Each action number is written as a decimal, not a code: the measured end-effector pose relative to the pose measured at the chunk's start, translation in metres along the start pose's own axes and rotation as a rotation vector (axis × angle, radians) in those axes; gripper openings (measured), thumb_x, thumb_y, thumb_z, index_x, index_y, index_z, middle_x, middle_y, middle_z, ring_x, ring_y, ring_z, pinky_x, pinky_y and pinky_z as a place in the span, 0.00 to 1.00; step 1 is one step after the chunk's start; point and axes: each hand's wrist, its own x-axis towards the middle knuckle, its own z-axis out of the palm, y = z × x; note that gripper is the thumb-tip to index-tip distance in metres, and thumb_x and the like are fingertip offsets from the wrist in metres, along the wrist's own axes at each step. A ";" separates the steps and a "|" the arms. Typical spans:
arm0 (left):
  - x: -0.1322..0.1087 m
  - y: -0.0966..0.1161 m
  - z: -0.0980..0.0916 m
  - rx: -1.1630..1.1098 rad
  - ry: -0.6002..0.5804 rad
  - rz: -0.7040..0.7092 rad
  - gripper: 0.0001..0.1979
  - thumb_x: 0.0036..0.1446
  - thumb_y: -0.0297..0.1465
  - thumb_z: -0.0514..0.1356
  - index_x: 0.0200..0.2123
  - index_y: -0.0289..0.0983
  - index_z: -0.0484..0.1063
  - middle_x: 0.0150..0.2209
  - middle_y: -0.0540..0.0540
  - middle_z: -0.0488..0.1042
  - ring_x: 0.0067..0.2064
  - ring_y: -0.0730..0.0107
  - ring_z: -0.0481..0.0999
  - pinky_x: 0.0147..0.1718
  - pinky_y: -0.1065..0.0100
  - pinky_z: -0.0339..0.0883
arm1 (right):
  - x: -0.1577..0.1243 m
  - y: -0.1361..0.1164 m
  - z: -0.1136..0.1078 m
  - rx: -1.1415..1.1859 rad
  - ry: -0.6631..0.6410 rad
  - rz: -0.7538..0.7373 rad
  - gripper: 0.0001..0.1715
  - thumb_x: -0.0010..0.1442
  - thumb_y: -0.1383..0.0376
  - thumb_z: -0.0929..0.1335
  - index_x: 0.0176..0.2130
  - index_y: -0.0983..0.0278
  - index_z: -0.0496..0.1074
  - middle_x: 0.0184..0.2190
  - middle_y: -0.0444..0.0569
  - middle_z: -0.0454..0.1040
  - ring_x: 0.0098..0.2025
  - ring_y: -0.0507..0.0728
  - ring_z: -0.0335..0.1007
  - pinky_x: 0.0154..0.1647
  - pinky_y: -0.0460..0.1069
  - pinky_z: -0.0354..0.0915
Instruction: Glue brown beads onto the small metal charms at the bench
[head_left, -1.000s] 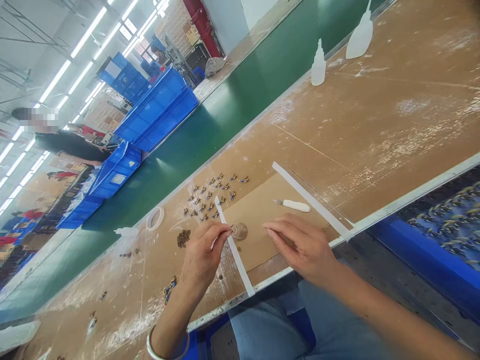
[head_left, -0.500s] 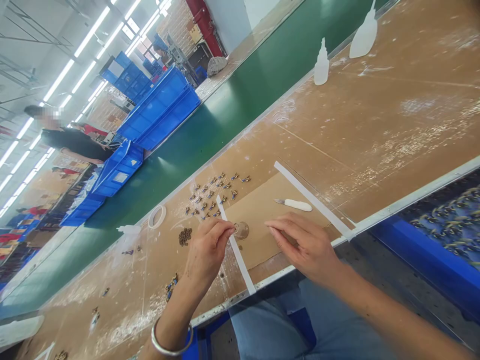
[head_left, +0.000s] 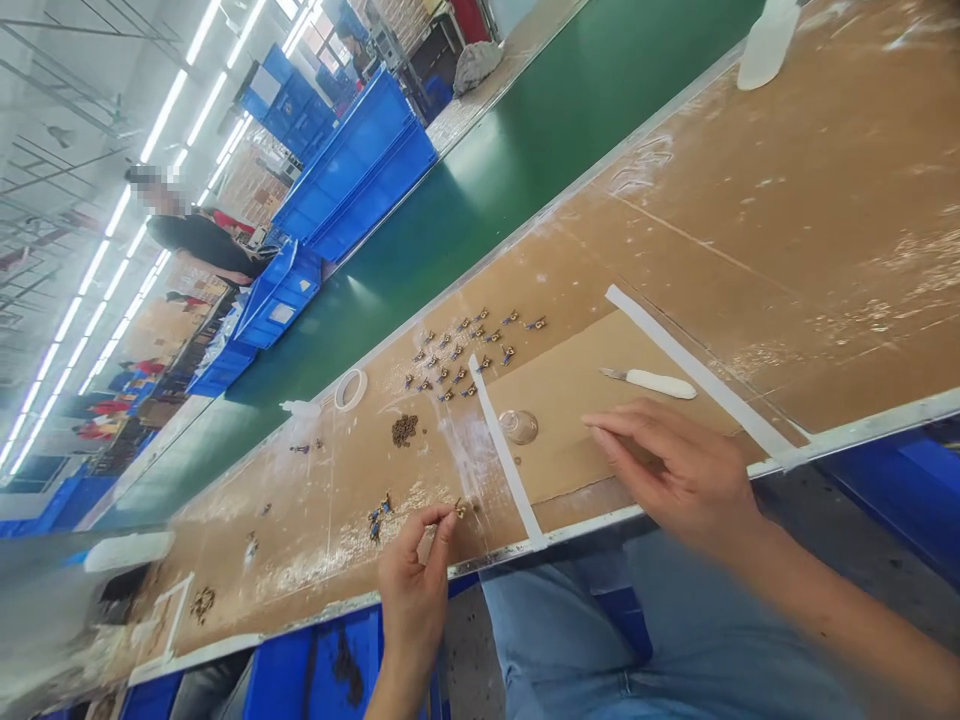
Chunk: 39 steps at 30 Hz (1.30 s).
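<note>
My left hand hovers over the near edge of the brown workbench, fingers pinched on a tiny metal part. My right hand rests on the cardboard sheet with its fingers held together and slightly curled, nothing visible in them. Between the hands lie a white strip and a small clear dish. Several small brass-and-blue parts are laid out in rows beyond the strip. A white-handled knife lies just past my right hand.
A small dark heap of parts, a tape ring and a fallen glue bottle lie left of the rows. A green conveyor belt runs behind the bench, with blue crates beyond. A person in black stands far left.
My left hand has drawn back from the white strip toward the bench's near edge, now pinching a tiny part. The view has swung left and down. My right hand has barely shifted.
</note>
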 end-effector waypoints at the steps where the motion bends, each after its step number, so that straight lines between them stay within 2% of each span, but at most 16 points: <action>1: -0.003 -0.001 0.002 0.001 0.001 -0.002 0.09 0.59 0.39 0.61 0.36 0.40 0.78 0.35 0.48 0.81 0.39 0.64 0.80 0.39 0.66 0.72 | 0.000 0.000 0.000 -0.010 0.000 -0.001 0.14 0.58 0.77 0.69 0.44 0.64 0.73 0.34 0.48 0.77 0.37 0.51 0.74 0.41 0.47 0.71; 6: -0.004 0.006 0.009 0.040 0.010 0.088 0.07 0.60 0.34 0.60 0.34 0.40 0.78 0.33 0.49 0.81 0.37 0.66 0.80 0.37 0.68 0.73 | 0.000 -0.001 0.000 -0.047 -0.006 -0.013 0.14 0.58 0.76 0.69 0.43 0.62 0.73 0.33 0.46 0.77 0.36 0.51 0.75 0.40 0.46 0.71; 17: 0.008 0.006 0.006 0.153 -0.046 0.329 0.07 0.62 0.28 0.58 0.35 0.39 0.77 0.33 0.48 0.81 0.35 0.68 0.80 0.36 0.69 0.73 | 0.000 -0.001 0.000 -0.092 -0.009 -0.007 0.12 0.59 0.74 0.69 0.42 0.61 0.73 0.34 0.46 0.79 0.36 0.51 0.76 0.40 0.46 0.71; 22: 0.009 0.006 0.004 0.176 -0.099 0.363 0.07 0.63 0.27 0.57 0.36 0.39 0.76 0.34 0.48 0.81 0.36 0.68 0.80 0.38 0.69 0.73 | 0.001 0.000 0.000 -0.107 -0.022 -0.001 0.11 0.60 0.73 0.68 0.42 0.60 0.73 0.34 0.46 0.79 0.35 0.52 0.76 0.39 0.48 0.72; 32: 0.011 0.010 0.004 0.226 -0.089 0.390 0.07 0.63 0.27 0.57 0.36 0.39 0.76 0.33 0.48 0.81 0.36 0.69 0.80 0.37 0.71 0.73 | 0.000 0.000 -0.001 -0.089 -0.013 0.006 0.12 0.59 0.74 0.69 0.42 0.62 0.73 0.33 0.47 0.78 0.35 0.51 0.76 0.39 0.47 0.71; 39: 0.013 0.009 0.004 0.236 -0.095 0.402 0.08 0.63 0.27 0.57 0.36 0.39 0.76 0.33 0.48 0.81 0.35 0.68 0.80 0.36 0.69 0.73 | 0.001 -0.001 -0.001 -0.126 -0.020 0.012 0.11 0.60 0.72 0.68 0.42 0.59 0.73 0.34 0.45 0.79 0.35 0.52 0.77 0.39 0.48 0.72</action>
